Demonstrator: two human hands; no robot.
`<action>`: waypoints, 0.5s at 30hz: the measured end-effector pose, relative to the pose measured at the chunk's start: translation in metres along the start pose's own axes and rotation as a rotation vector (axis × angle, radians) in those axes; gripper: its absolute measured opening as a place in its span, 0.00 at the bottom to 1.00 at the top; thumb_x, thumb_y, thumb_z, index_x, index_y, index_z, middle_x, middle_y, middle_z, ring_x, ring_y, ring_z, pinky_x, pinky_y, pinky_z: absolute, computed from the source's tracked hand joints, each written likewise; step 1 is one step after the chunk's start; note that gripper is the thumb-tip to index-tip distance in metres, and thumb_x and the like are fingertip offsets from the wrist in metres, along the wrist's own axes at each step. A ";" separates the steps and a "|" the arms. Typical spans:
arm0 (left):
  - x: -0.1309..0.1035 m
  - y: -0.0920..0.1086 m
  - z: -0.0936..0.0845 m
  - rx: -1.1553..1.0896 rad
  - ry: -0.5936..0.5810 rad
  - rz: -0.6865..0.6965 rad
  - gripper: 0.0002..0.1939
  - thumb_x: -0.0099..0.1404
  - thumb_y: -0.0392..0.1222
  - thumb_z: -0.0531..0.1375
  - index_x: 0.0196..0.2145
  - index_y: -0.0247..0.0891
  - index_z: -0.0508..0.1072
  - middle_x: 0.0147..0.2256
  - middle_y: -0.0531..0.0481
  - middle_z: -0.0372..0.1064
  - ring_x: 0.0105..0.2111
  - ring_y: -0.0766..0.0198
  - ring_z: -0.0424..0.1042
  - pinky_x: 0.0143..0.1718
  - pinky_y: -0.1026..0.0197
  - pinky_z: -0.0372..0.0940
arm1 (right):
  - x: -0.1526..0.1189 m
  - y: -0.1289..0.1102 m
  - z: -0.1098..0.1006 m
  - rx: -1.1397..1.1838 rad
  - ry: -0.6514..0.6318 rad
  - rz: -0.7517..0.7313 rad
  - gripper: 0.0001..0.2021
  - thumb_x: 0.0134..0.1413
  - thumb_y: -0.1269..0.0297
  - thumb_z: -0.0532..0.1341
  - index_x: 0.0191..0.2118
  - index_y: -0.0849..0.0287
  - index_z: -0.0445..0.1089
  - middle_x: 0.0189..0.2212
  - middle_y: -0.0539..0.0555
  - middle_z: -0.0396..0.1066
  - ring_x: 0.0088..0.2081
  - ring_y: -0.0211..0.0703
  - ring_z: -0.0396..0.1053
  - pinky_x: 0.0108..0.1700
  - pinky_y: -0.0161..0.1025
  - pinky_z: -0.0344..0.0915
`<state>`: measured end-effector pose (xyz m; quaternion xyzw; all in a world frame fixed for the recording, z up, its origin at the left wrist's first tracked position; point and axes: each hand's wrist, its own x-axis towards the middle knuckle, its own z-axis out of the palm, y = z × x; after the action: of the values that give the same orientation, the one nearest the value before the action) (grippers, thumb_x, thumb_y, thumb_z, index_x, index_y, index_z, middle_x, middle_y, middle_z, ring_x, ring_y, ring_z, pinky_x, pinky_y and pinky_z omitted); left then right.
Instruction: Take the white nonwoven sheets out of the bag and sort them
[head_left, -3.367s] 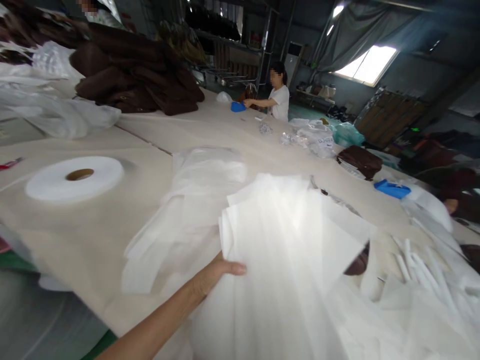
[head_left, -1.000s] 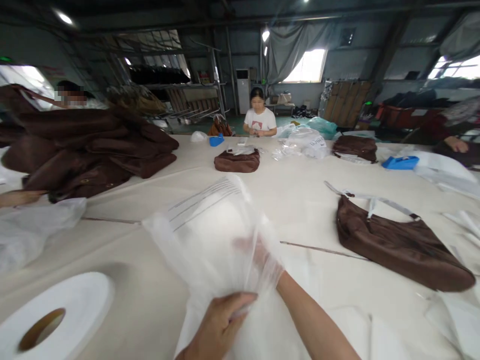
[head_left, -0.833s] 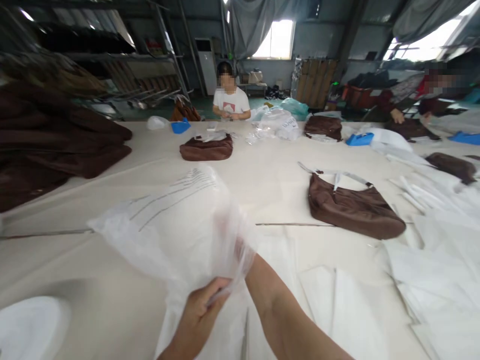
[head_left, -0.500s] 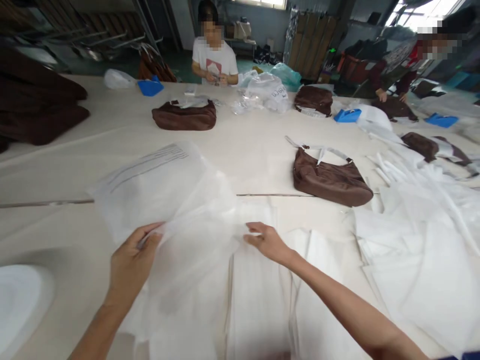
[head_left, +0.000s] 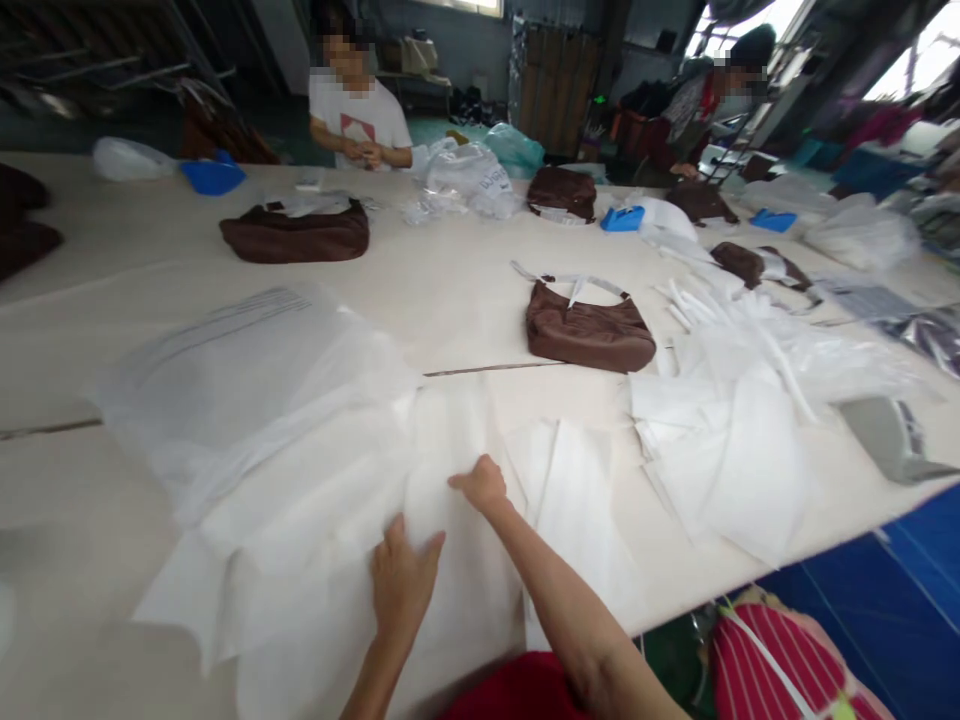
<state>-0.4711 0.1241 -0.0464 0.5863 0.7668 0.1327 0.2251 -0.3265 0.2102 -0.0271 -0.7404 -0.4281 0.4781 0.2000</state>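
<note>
My left hand point(head_left: 405, 575) is open, thumb and fingers apart, over white sheets of thin wrapping material. My right hand point(head_left: 484, 485) is closed at the right side of a white sheet point(head_left: 446, 425), thumb toward the left; its other fingers are curled and partly hidden. A translucent plastic bag point(head_left: 255, 350) with printed lines lies flat to the left, apart from both hands. More white sheets point(head_left: 322, 590) spread under and left of my left hand. A folded white stack point(head_left: 574, 480) lies right of my right hand.
A brown handbag point(head_left: 589, 330) with a wrapped strap stands ahead; another brown handbag point(head_left: 296, 232) is farther left. White sheets point(head_left: 735, 430) are heaped at right. Two co-workers, one person point(head_left: 360, 125) opposite and another person point(head_left: 679, 130) at far right, are across the table point(head_left: 450, 290).
My left hand has let go of the plastic bag and moved right and nearer to me. The bag now lies flat. My right hand has closed at the sheet; the view has swung right.
</note>
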 end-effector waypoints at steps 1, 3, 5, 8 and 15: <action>0.004 0.003 -0.004 -0.048 -0.017 -0.048 0.38 0.64 0.55 0.55 0.62 0.23 0.56 0.56 0.27 0.63 0.56 0.37 0.64 0.57 0.40 0.63 | -0.003 -0.003 -0.003 0.047 -0.012 0.001 0.19 0.42 0.63 0.70 0.41 0.66 0.71 0.41 0.65 0.75 0.46 0.58 0.74 0.46 0.46 0.70; 0.007 0.009 -0.011 -0.218 -0.108 -0.139 0.43 0.61 0.59 0.58 0.64 0.27 0.51 0.55 0.30 0.65 0.51 0.43 0.71 0.50 0.45 0.69 | -0.016 0.000 -0.017 0.153 -0.034 -0.032 0.16 0.42 0.64 0.70 0.39 0.64 0.73 0.38 0.59 0.77 0.43 0.52 0.75 0.43 0.42 0.70; 0.002 0.015 -0.013 -0.421 -0.269 -0.148 0.45 0.59 0.62 0.59 0.64 0.30 0.51 0.50 0.34 0.70 0.44 0.49 0.75 0.46 0.49 0.71 | -0.040 0.015 -0.040 0.260 -0.063 -0.106 0.16 0.46 0.61 0.68 0.41 0.62 0.74 0.38 0.55 0.78 0.41 0.48 0.75 0.41 0.39 0.71; -0.016 0.030 0.000 -0.538 -0.456 -0.025 0.42 0.57 0.63 0.59 0.60 0.31 0.58 0.50 0.35 0.70 0.47 0.48 0.74 0.51 0.49 0.68 | -0.075 0.058 -0.088 0.372 -0.034 -0.103 0.21 0.48 0.55 0.66 0.46 0.62 0.74 0.40 0.55 0.77 0.41 0.50 0.76 0.41 0.41 0.72; -0.041 0.076 0.053 -0.298 -0.408 0.066 0.34 0.56 0.59 0.60 0.52 0.31 0.65 0.55 0.33 0.65 0.56 0.46 0.66 0.54 0.50 0.63 | -0.081 0.166 -0.167 0.062 0.358 0.203 0.39 0.36 0.53 0.70 0.55 0.69 0.65 0.62 0.77 0.55 0.66 0.75 0.48 0.60 0.65 0.56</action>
<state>-0.3718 0.1027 -0.0490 0.5860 0.6579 0.1306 0.4547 -0.1208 0.0702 -0.0233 -0.8464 -0.2938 0.3694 0.2466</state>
